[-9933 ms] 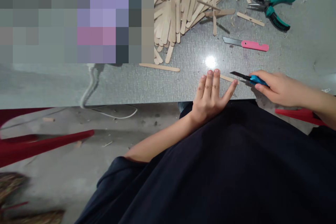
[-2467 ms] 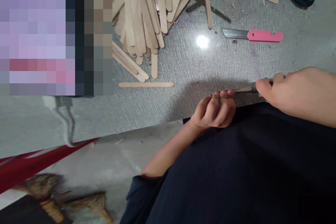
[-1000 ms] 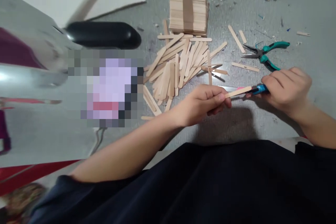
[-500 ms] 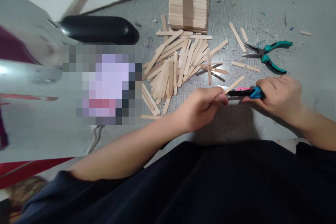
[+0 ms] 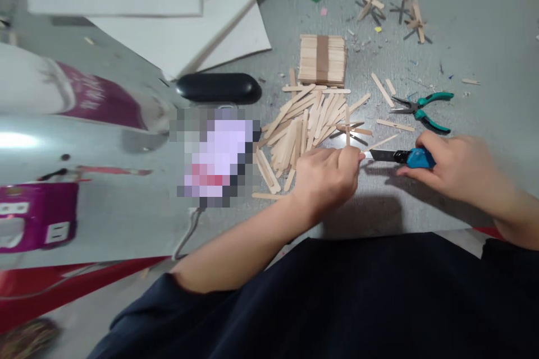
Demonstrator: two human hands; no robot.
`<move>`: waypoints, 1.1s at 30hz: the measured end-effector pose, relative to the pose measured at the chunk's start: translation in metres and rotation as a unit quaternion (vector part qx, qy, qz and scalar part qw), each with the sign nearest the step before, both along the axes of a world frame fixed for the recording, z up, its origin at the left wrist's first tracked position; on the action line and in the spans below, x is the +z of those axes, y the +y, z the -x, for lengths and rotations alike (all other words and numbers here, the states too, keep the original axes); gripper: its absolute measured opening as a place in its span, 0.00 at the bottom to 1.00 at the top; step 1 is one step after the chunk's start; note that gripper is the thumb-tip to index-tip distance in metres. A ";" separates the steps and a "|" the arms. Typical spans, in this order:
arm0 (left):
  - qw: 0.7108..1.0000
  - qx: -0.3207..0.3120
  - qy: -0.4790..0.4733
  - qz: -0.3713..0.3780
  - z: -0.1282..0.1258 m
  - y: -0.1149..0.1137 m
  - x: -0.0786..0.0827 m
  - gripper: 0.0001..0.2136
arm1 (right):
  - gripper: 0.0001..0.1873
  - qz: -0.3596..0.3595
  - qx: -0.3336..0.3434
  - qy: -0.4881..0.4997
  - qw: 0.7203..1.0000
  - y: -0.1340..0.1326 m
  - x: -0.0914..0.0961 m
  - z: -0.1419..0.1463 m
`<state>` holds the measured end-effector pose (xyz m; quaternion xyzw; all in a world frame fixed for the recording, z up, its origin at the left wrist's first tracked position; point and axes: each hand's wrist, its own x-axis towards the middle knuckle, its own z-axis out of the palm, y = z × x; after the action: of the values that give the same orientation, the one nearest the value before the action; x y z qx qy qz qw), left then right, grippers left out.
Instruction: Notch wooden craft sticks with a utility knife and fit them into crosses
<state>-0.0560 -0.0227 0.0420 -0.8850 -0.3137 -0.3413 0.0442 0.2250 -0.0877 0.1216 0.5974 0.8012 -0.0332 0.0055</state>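
Observation:
My left hand point(image 5: 326, 176) is closed in a pinch on one end of a thin wooden craft stick point(image 5: 380, 143), which points up and to the right above the grey table point(image 5: 484, 67). Just to its right, my right hand point(image 5: 457, 171) is wrapped round a blue utility knife point(image 5: 404, 157) with its black blade pointing left toward the stick. A loose pile of wooden sticks point(image 5: 305, 126) lies just behind my left hand.
A banded bundle of sticks point(image 5: 322, 60) stands behind the pile. Teal pliers point(image 5: 421, 109) lie at the right. White boards point(image 5: 168, 5), a black oval object point(image 5: 219, 88) and glued stick crosses point(image 5: 396, 5) sit further back. A silver and purple thing point(image 5: 63, 168) fills the left.
My view has tipped up, showing more of the table's far side. My left hand lifted the stick off the table edge; the knife now sits lower, right of the stick.

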 end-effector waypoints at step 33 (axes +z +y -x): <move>0.717 -0.010 -0.498 0.487 -0.002 -0.012 -0.019 0.19 | 0.25 0.026 -0.088 0.562 0.822 -0.034 -0.098 0.057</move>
<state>-0.0544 -0.0343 0.0229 -0.4896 -0.4045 -0.5333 -0.5589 0.1679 -0.1219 0.0240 0.5429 0.6086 -0.3841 -0.4328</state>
